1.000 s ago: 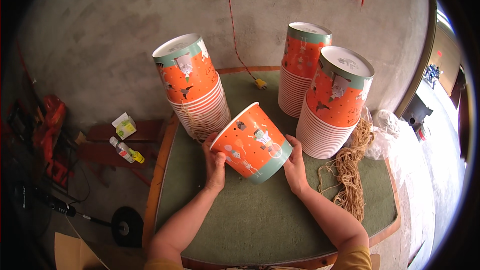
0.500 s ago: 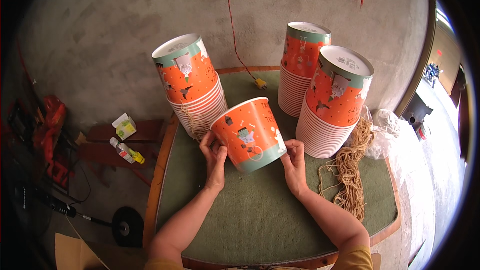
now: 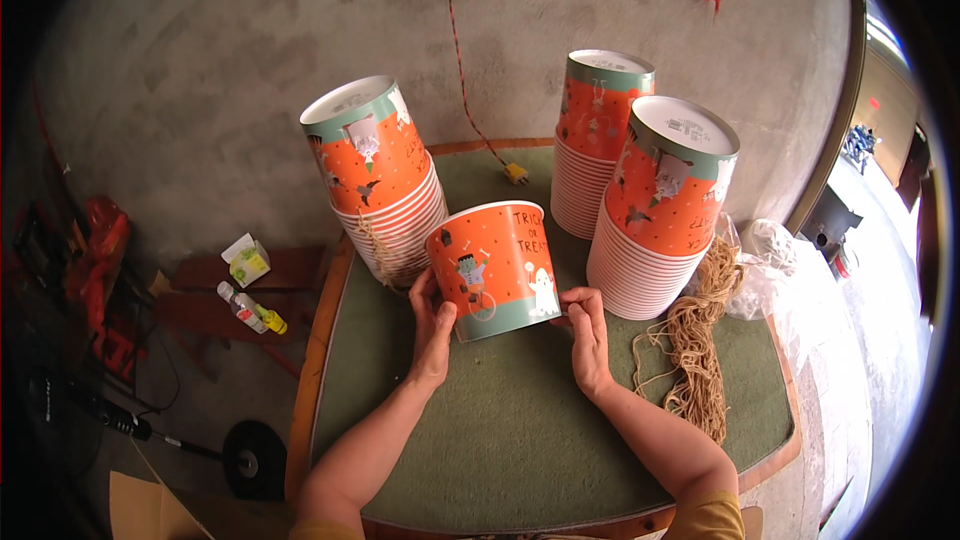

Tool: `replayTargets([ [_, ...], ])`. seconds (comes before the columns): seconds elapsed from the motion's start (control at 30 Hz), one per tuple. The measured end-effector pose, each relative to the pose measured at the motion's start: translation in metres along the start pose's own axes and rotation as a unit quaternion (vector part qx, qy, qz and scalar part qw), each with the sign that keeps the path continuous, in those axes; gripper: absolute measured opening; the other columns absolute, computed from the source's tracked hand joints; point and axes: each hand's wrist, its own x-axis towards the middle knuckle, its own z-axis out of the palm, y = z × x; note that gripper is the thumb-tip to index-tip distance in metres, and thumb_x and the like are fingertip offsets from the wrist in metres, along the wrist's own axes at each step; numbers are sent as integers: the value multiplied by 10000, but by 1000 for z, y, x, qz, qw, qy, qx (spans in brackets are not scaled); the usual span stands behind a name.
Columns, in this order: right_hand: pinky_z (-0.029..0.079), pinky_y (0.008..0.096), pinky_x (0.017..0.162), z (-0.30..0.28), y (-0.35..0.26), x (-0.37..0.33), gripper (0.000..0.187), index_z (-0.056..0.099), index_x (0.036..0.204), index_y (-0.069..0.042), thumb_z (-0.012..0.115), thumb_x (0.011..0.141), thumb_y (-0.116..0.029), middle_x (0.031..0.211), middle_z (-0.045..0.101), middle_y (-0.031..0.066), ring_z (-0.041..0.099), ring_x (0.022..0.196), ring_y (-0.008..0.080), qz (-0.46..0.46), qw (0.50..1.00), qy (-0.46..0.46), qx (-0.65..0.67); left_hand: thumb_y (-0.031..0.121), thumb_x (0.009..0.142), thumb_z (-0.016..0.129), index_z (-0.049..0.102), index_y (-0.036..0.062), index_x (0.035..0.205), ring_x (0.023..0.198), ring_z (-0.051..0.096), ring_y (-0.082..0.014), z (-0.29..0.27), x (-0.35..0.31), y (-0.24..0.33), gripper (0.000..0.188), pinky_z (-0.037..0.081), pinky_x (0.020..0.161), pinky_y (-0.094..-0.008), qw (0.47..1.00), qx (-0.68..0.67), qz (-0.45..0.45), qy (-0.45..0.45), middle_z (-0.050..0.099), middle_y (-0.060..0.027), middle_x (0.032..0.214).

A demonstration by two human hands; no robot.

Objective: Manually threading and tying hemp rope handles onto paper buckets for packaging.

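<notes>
An orange paper bucket [image 3: 495, 265] with a white rim, cartoon figures and a grey-green base band is held over the middle of the table, slightly tilted, rim up. My left hand [image 3: 432, 325] is closed on its left side, thumb in front. At its lower right edge, my right hand [image 3: 585, 325] has bent fingers closed against the base. Three tall stacks of matching buckets stand upside down behind: a left stack [image 3: 375, 180], a back right stack [image 3: 605, 140] and a nearer right stack [image 3: 660, 205]. Beige strings [image 3: 385, 250] hang along the left stack.
A bundle of beige string [image 3: 705, 350] lies on the green-covered table [image 3: 480, 440], right of my right hand. Clear plastic bags [image 3: 765, 260] are beside it. A yellow plug [image 3: 516, 173] on a red cord hangs by the back edge. Bottles [image 3: 250, 310] lie on a red bench [image 3: 215, 312] at left.
The bucket has been turned in my hands, bringing a white ghost figure on its right side more into view. It also stands more upright. Both hands stay on it.
</notes>
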Motion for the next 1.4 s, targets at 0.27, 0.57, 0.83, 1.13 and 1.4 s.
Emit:
replayTargets([
  [0.27, 394, 288, 980, 0, -6, 3, 427, 445, 1325, -19, 467, 1027, -325, 1124, 546, 65, 509, 1077, 138, 57, 998, -13, 16, 544, 881, 640, 168, 75, 1473, 1378, 278, -249, 5, -1, 8, 890, 221, 1153, -431, 999, 10, 15, -40, 284, -136, 1464],
  [0.57, 354, 306, 1046, -7, 4, 4, 457, 483, 1345, -16, 469, 1021, -339, 1263, 508, 67, 474, 1197, 164, 77, 997, -23, -3, 550, 867, 659, 238, 79, 1399, 1319, 325, -225, -1, -3, 2, 826, 246, 1126, -415, 999, 9, -5, -30, 330, -117, 1392],
  [0.83, 327, 325, 1076, 1, -14, 4, 470, 422, 1393, -52, 476, 1012, -322, 1281, 501, 86, 457, 1222, 179, 52, 998, -28, 32, 523, 896, 627, 282, 70, 1392, 1294, 355, -206, -3, -4, 1, 755, 274, 1103, -395, 999, 4, -21, -39, 374, -112, 1371],
  [1.13, 339, 381, 1090, 6, -11, -1, 546, 375, 1407, -70, 605, 957, -277, 1346, 441, 103, 446, 1248, 220, -2, 998, -63, 25, 528, 975, 468, 351, 96, 1439, 1307, 376, -151, -9, -6, -10, 645, 284, 1106, -373, 996, -22, -77, -29, 431, -18, 1392],
  [1.4, 385, 376, 1039, 3, -5, -1, 515, 450, 1365, -63, 623, 936, -290, 1310, 430, 129, 444, 1212, 245, -64, 993, -46, -93, 564, 983, 435, 343, 106, 1450, 1345, 348, -143, -12, -4, -10, 661, 275, 1117, -366, 992, -33, -98, -74, 395, -13, 1447],
])
